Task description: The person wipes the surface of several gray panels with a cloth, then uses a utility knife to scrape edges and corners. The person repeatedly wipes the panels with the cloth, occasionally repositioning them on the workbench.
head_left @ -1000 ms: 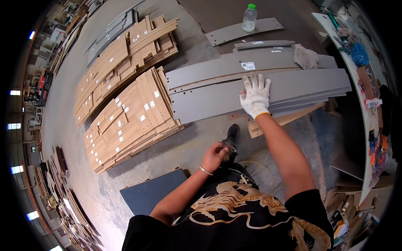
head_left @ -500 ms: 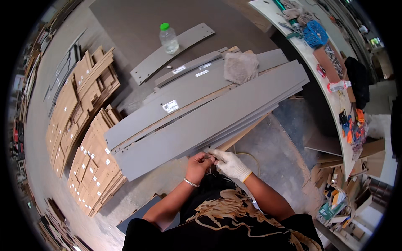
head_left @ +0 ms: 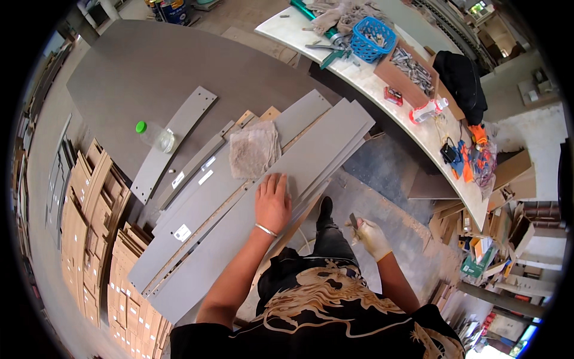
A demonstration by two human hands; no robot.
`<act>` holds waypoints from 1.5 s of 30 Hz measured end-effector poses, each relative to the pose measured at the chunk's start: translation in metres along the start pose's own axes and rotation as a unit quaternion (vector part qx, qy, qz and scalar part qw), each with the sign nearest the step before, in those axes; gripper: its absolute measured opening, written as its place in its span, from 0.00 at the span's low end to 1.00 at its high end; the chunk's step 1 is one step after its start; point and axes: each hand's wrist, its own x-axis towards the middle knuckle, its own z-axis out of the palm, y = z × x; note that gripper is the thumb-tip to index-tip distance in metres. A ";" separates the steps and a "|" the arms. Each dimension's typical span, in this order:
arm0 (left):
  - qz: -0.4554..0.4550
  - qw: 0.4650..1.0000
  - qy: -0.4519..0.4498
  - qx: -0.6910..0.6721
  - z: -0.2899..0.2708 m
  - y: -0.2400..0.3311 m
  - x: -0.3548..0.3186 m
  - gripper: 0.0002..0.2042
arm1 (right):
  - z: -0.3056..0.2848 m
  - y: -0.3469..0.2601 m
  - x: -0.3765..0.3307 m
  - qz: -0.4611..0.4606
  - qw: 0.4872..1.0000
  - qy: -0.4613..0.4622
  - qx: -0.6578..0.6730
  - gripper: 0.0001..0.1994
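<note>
My left hand [head_left: 273, 203], bare with a bracelet at the wrist, lies flat on the top grey panel [head_left: 323, 140] of a stack, fingers stretched out. Out to the right, clear of the stack, my right hand [head_left: 373, 239] wears a pale work glove. It is closed on a small dark flat tool [head_left: 353, 221], perhaps a blade, whose lower end the fingers hide. A crumpled beige cloth [head_left: 254, 149] lies on the panels just beyond my left hand. Farther left, a clear bottle [head_left: 160, 139] with a green cap tilts over a narrow drilled board [head_left: 191, 113].
A white worktable [head_left: 473, 194] curves along the right side. On it are a blue basket [head_left: 362, 48], a wooden box [head_left: 394, 75] of small metal pieces and a dark bag [head_left: 460, 84]. Brown panels [head_left: 84, 239] are stacked on the left. Cardboard scraps [head_left: 508, 173] lie at right.
The view has swung to the right. My hands, together at the panel's near edge before, are apart: the left has moved onto the panel, the right outward with the dark tool showing.
</note>
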 end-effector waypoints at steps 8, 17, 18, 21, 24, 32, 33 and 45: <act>-0.109 0.988 0.056 0.096 0.087 0.035 0.071 0.35 | -0.102 -0.129 0.151 -0.099 0.994 -0.002 -0.043 0.06; -0.174 0.965 0.023 0.192 0.088 0.059 0.067 0.33 | -0.125 -0.275 0.327 -0.316 0.738 -0.125 -0.583 0.07; -0.177 0.965 0.021 0.191 0.088 0.062 0.069 0.33 | -0.117 -0.285 0.333 -0.341 0.692 -0.147 -0.619 0.07; -0.185 0.964 0.012 0.191 0.088 0.067 0.074 0.32 | -0.103 -0.290 0.356 -0.350 0.611 -0.195 -0.682 0.09; -0.184 0.963 0.015 0.195 0.092 0.068 0.073 0.32 | -0.098 -0.283 0.371 -0.401 0.577 -0.220 -0.677 0.08; -0.182 0.960 0.020 0.211 0.095 0.067 0.076 0.31 | -0.107 -0.262 0.388 -0.508 0.541 -0.199 -0.639 0.05; -0.182 0.960 0.020 0.213 0.096 0.067 0.075 0.31 | -0.107 -0.262 0.385 -0.504 0.534 -0.190 -0.651 0.05; -0.175 0.957 0.020 0.231 0.100 0.064 0.072 0.29 | -0.147 -0.221 0.342 -0.511 0.522 -0.157 -0.664 0.01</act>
